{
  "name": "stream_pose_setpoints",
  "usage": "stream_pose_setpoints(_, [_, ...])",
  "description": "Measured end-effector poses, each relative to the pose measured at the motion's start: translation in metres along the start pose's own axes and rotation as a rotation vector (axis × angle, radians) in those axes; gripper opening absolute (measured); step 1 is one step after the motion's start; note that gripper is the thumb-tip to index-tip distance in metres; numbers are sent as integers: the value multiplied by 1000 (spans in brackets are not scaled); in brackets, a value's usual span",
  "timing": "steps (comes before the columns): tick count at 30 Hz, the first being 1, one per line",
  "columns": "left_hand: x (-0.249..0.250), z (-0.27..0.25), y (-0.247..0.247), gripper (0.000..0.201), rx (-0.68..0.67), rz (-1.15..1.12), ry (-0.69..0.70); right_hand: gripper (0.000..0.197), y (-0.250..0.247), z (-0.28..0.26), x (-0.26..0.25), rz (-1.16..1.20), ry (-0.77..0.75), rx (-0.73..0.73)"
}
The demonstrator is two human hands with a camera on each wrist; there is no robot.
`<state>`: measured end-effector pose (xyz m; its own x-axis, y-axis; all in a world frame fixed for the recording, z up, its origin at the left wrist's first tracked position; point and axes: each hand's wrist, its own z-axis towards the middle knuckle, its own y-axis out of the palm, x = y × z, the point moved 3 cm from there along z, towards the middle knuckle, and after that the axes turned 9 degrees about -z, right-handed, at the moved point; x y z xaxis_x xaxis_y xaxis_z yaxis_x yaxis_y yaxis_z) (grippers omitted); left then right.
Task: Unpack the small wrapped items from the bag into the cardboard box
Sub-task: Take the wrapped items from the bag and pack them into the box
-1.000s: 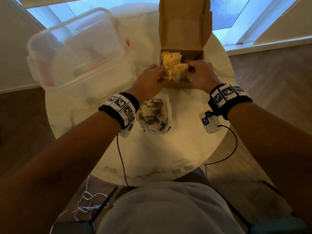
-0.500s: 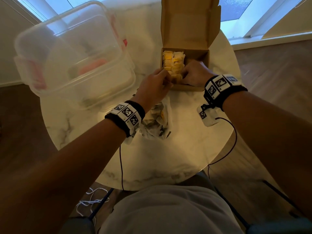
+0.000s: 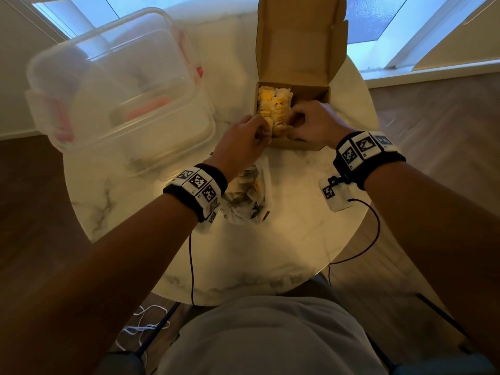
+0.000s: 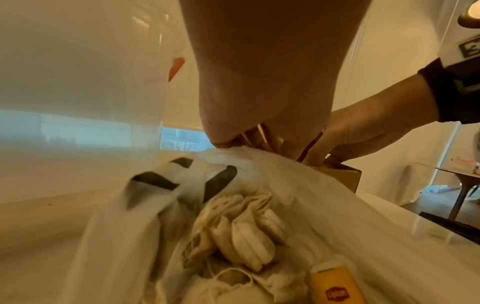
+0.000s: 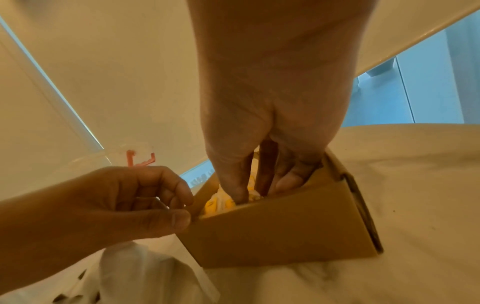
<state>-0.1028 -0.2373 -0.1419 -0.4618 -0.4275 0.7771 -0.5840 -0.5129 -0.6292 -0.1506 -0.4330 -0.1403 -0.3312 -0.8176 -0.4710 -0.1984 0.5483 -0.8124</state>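
The open cardboard box stands at the table's far side, its lid upright. Yellow wrapped items fill its left column. My right hand reaches into the box; in the right wrist view its thumb and forefinger pinch a wrapped item among the others. My left hand is at the box's near-left corner, where its thumb and curled fingers pinch the cardboard wall. The white plastic bag lies open under my left wrist, with several pale wrapped items and a yellow tag inside.
A large clear plastic container with pink clips takes up the table's left side. The round marble table ends just in front of my lap. Thin cables hang from both wrists over the table's near edge.
My left hand has moved from above the items to the box's near-left corner. My right hand has sunk deeper into the box. The view shifted slightly.
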Motion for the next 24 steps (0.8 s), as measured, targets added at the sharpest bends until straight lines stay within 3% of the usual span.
stream_pose_setpoints(7, [6,-30,-23,15,37,-24,53,18,-13,-16,-16,66,12,136])
stream_pose_setpoints(12, [-9,-69,-34,15,-9,-20,-47,11,-6,-42,-43,158,-65,184])
stream_pose_setpoints(16, [-25,-99,-27,20,-137,87,-93,9,28,-67,-64,145,-155,62])
stream_pose_setpoints(19, [-34,-114,-16,38,-220,241,-123,9,58,-85,-77,84,-218,-23])
stream_pose_setpoints(21, [-38,-119,-11,47,-232,332,-134,10,73,-94,-82,47,-231,-52])
stream_pose_setpoints(24, [-40,-118,-12,37,-175,399,-145,12,89,-102,-83,33,-195,-87])
